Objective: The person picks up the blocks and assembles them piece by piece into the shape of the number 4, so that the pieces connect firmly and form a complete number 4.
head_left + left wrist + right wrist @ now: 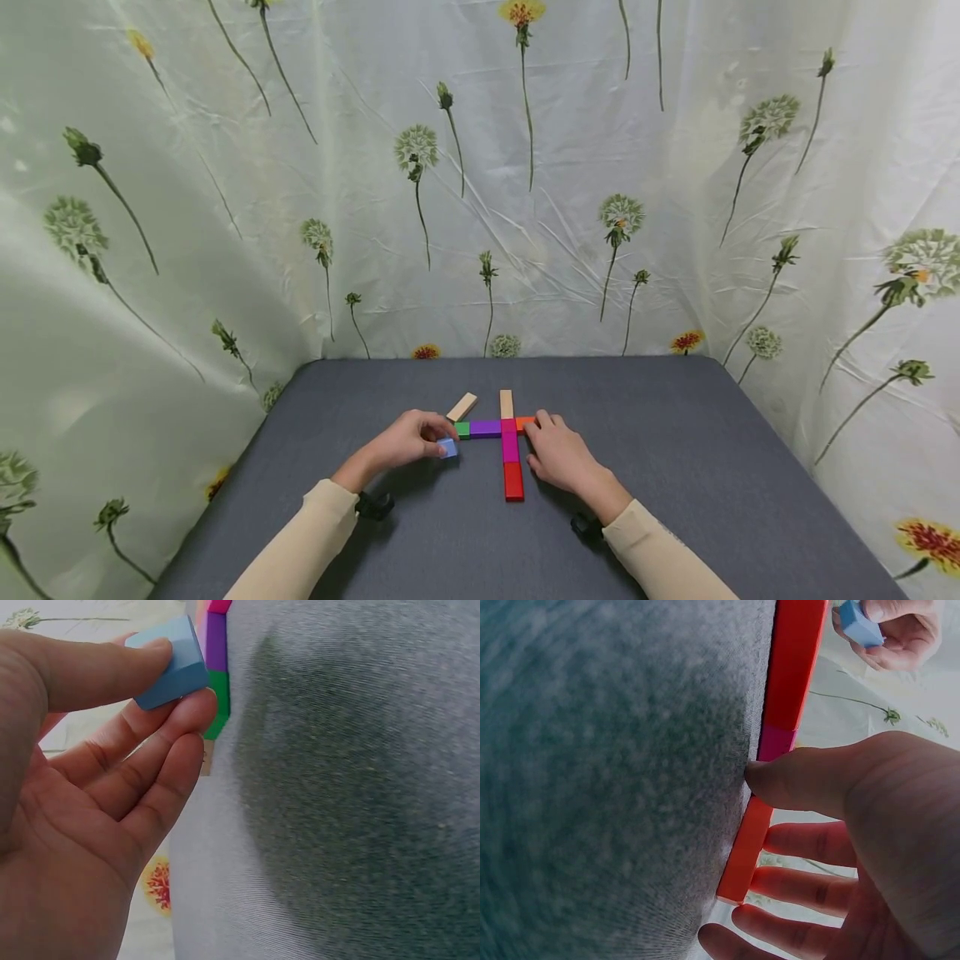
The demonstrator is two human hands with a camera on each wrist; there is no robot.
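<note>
My left hand [408, 437] pinches a light blue block [176, 664] between thumb and fingers, raised over the mat just in front of a green block [462, 430]. Flat on the surface, the green block meets a purple block [486, 429], which runs up to a column of magenta [510, 446] and red [513, 483] blocks. On the column's right side lies an orange block [748, 847]. My right hand [561, 452] is at that block, its fingers loosely extended along the far side and its thumb near the magenta block.
A plain wooden block [506, 404] tops the column at its far end. Another wooden block [462, 407] lies slanted behind the green one. The dark grey table [645, 417] ends at a flower-printed curtain [465, 225] behind and at both sides.
</note>
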